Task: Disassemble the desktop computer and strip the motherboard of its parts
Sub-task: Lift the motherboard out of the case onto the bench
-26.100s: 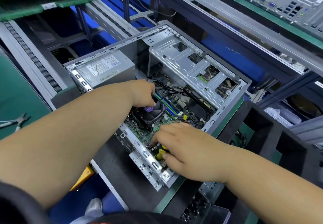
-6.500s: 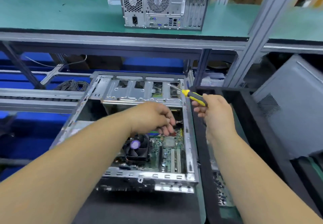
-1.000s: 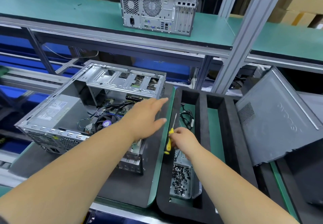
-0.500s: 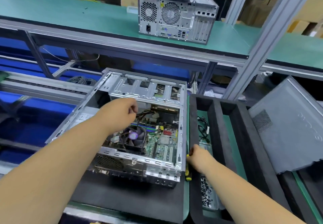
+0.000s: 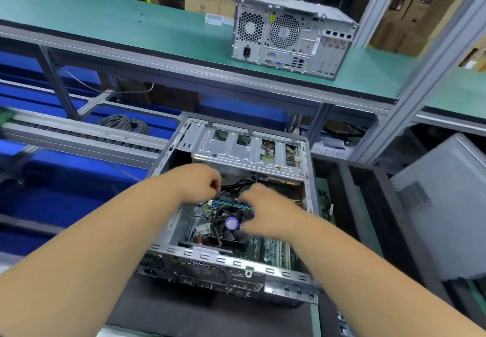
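Early yet: case [image 5: 236,260] opened; fan [image 5: 231,223], motherboard [image 5: 265,250] unremoved. Left hand [image 5: 200,184] pinching cable [image 5: 238,182]; right hand [image 5: 260,205] blurred, cannot tell.

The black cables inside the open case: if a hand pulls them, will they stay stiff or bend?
The black cables already curve loosely under the drive cage, so they probably flop and bend. Being thin, they are likely light. They may snag, since they run down near the fan, where both hands work.
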